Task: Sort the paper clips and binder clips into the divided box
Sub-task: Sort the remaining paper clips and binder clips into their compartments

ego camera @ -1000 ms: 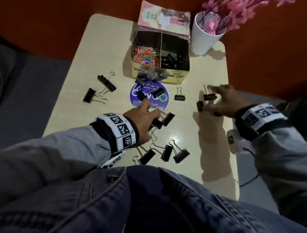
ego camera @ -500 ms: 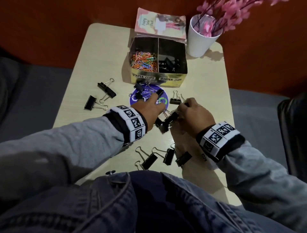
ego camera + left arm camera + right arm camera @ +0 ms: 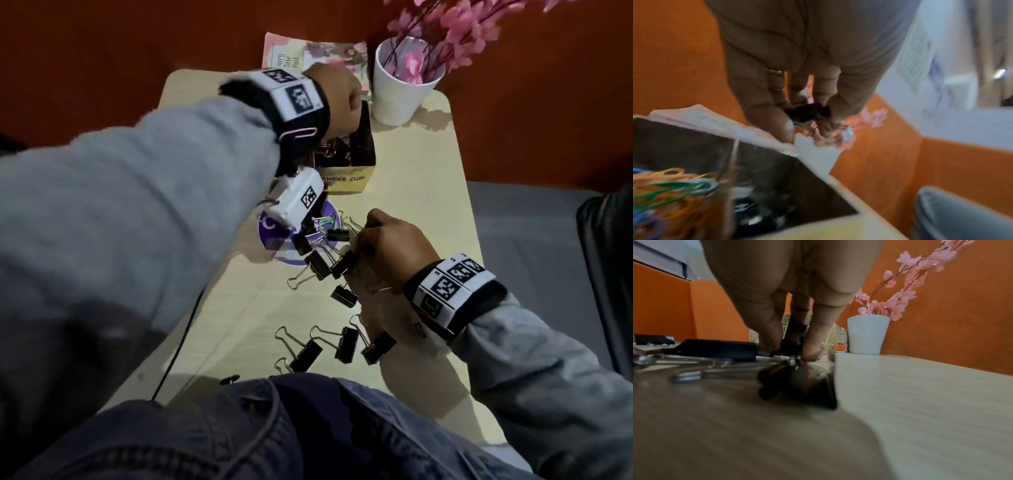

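the left hand (image 3: 809,68) hangs above the box (image 3: 818,183), fingertips (image 3: 783,128) pinching a black binder clip (image 3: 807,112). coloured paper clips (image 3: 670,188) fill the left compartment; dark clips (image 3: 760,209) lie blurred in the right. a white pot (image 3: 818,155) with pink flowers (image 3: 873,118) stands just behind.
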Motion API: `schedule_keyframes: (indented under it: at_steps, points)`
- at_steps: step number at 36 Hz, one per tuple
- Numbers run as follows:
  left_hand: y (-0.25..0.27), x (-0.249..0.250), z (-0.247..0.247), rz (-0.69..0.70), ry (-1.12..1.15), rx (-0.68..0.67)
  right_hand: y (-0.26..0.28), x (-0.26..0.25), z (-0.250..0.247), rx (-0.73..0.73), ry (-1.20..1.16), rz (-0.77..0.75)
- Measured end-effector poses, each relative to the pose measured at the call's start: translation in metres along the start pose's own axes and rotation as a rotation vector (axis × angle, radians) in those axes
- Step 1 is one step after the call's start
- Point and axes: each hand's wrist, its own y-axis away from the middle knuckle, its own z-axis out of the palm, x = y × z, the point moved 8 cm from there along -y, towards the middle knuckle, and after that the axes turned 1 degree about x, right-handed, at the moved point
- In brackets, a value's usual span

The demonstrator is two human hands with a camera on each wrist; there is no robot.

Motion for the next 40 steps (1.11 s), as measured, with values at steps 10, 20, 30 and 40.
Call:
schedule_keyframes:
  at_steps: [10, 20, 30, 40]
  points:
    - [0.032, -0.084, -0.021, -0.131, 0.087, 0.094, 0.008, 0.006, -0.026, 0.270, -0.276, -0.090]
    - [0.166, -0.213, 0.059, -0.515, -0.270, -0.483, -0.077, -0.011, -0.124, 0.499, -0.167, 0.009]
    - [0.140, -0.161, 0.078, -0.305, -0.224, -0.304, -0.078, -0.014, -0.108, 0.454, -0.120, 0.015]
    - [0.137, -0.096, 0.109, -0.155, -0.242, -0.323, 0.046, 0.016, 0.008, -0.147, 0.041, 0.042]
